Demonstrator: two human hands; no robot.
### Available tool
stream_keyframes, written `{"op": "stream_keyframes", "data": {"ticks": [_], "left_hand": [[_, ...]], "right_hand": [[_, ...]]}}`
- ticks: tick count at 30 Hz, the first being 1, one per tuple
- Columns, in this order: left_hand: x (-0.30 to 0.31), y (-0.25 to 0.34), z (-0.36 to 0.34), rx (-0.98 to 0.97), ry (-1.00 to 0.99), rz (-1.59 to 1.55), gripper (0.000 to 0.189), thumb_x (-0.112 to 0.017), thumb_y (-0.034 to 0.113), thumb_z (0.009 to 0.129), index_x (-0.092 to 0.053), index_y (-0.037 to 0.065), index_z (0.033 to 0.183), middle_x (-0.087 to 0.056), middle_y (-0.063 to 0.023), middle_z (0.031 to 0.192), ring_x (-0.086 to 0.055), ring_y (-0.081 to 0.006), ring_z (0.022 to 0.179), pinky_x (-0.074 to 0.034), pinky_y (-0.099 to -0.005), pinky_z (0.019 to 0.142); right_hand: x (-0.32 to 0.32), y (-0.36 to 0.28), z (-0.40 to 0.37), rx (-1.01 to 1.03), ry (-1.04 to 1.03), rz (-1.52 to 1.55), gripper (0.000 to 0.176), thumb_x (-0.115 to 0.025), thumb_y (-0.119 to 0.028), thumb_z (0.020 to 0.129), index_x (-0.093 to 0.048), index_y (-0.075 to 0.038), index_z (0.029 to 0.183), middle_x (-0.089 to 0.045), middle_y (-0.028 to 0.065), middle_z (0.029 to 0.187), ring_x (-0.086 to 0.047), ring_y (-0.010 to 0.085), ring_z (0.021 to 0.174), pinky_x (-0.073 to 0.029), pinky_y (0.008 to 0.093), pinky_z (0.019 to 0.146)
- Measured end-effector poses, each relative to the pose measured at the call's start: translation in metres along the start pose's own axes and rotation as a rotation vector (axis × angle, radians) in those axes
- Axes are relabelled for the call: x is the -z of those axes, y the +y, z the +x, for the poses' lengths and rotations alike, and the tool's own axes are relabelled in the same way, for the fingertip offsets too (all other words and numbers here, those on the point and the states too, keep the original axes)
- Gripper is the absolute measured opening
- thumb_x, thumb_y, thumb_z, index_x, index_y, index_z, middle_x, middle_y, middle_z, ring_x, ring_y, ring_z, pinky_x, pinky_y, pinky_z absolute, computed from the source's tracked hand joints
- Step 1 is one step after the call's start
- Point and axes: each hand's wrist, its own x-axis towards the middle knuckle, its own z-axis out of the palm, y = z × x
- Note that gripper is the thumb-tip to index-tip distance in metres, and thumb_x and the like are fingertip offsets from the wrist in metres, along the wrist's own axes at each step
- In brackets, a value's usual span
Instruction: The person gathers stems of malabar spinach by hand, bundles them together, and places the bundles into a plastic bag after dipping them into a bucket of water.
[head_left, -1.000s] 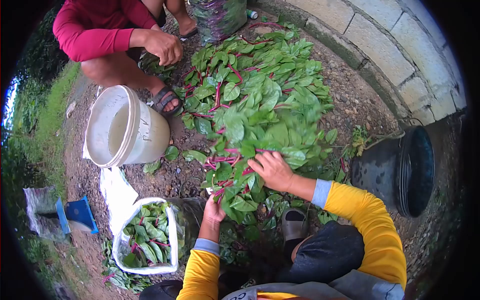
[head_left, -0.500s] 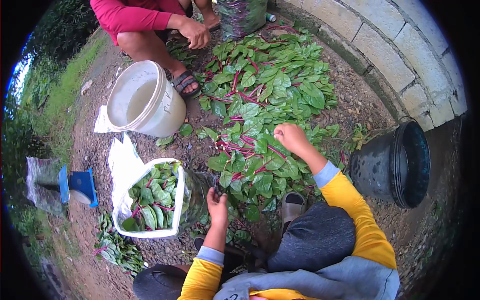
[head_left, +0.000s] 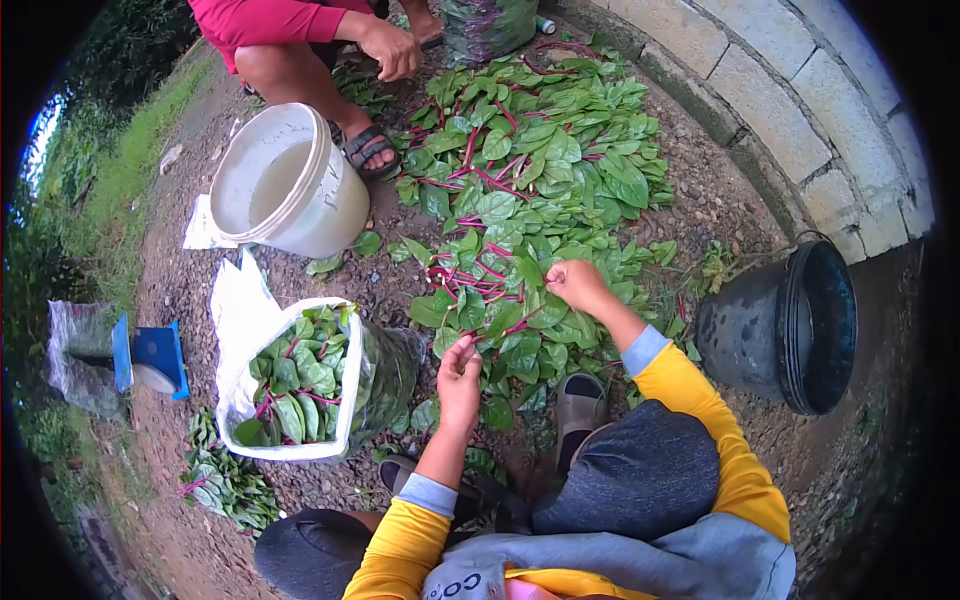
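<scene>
Left hand (head_left: 460,385) and right hand (head_left: 577,285) are at the near edge of the leafy stems (head_left: 530,190); fingertip grip cannot be determined. White bucket (head_left: 335,205) and filled bag (head_left: 385,380) stand left; black bucket (head_left: 740,330), right.

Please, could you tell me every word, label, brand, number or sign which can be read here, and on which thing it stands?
"CO": on the grey garment; the marks beside it are not clear.
White bucket: dark handwritten marks on its side, too blurred to read.
Small cylinder near the wall: too small to read.
I can read no number or brand.
</scene>
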Motion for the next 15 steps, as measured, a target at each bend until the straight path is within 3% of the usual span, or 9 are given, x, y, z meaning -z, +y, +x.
{"op": "stream_keyframes", "data": {"ticks": [7, 10, 13, 15], "left_hand": [[0.003, 0.018, 0.007, -0.076, 0.034, -0.079, 0.031, -0.053, 0.004, 0.089, -0.048, -0.003, 0.119, -0.054, -0.0101, 0.118, -0.051, -0.0169, 0.11, -0.037, -0.0288, 0.098], [0.012, 0.023, 0.011, -0.102, 0.08, -0.06, 0.033, -0.05, 0.012, 0.092, -0.045, -0.003, 0.122, -0.053, -0.011, 0.121, -0.047, -0.0177, 0.115, -0.032, -0.0299, 0.102], [0.018, 0.028, 0.01, -0.065, 0.066, -0.07, 0.039, -0.046, 0.023, 0.096, -0.043, -0.001, 0.125, -0.053, -0.0103, 0.123, -0.044, -0.0172, 0.118, -0.028, -0.0315, 0.104], [0.018, 0.03, 0.008, 0.021, 0.034, -0.112, 0.04, -0.045, 0.026, 0.096, -0.043, -0.001, 0.126, -0.053, -0.0097, 0.123, -0.044, -0.0167, 0.118, -0.029, -0.0322, 0.103]], "right_hand": [[-0.021, 0.003, -0.014, 0.053, -0.303, 0.339, 0.012, -0.058, -0.009, 0.074, -0.063, -0.001, 0.082, -0.063, 0.0134, 0.069, -0.058, 0.0158, 0.061, -0.046, 0.0321, 0.06], [-0.041, -0.012, -0.028, 0.099, -0.377, 0.478, 0.013, -0.055, -0.005, 0.073, -0.062, 0.0, 0.083, -0.061, 0.0143, 0.068, -0.054, 0.0118, 0.06, -0.044, 0.0312, 0.058], [-0.059, -0.028, -0.036, 0.21, -0.484, 0.28, 0.015, -0.054, -0.004, 0.072, -0.062, 0.0, 0.084, -0.061, 0.016, 0.068, -0.056, 0.0145, 0.059, -0.045, 0.0326, 0.058], [-0.071, -0.036, -0.049, 0.323, -0.509, 0.249, 0.017, -0.057, -0.008, 0.07, -0.062, 0.0, 0.084, -0.061, 0.0184, 0.072, -0.059, 0.0249, 0.06, -0.045, 0.0365, 0.059]]}}
